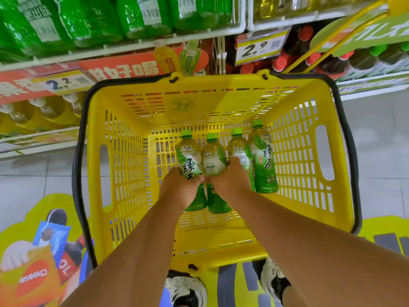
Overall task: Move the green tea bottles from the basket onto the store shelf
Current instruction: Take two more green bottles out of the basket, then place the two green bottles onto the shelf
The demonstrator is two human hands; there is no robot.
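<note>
Several green tea bottles with green caps lie side by side on the floor of a yellow plastic basket [124, 165]. My left hand [179, 187] is closed around the leftmost bottle [188, 156]. My right hand [230, 176] reaches between the second bottle [213, 158] and the third bottle [240, 149], fingers wrapped over them; which one it grips is unclear. The rightmost bottle [263, 158] lies untouched beside my right wrist. The store shelf [132, 49] rises just beyond the basket.
The shelves hold large green bottles [88, 21] above, yellow-tea bottles [44, 114] at left and red-capped dark bottles [309, 56] at right. Price tags [259, 48] hang on the rails. The basket's black handles rest on its rim. My shoes [186, 289] stand on a floor sticker.
</note>
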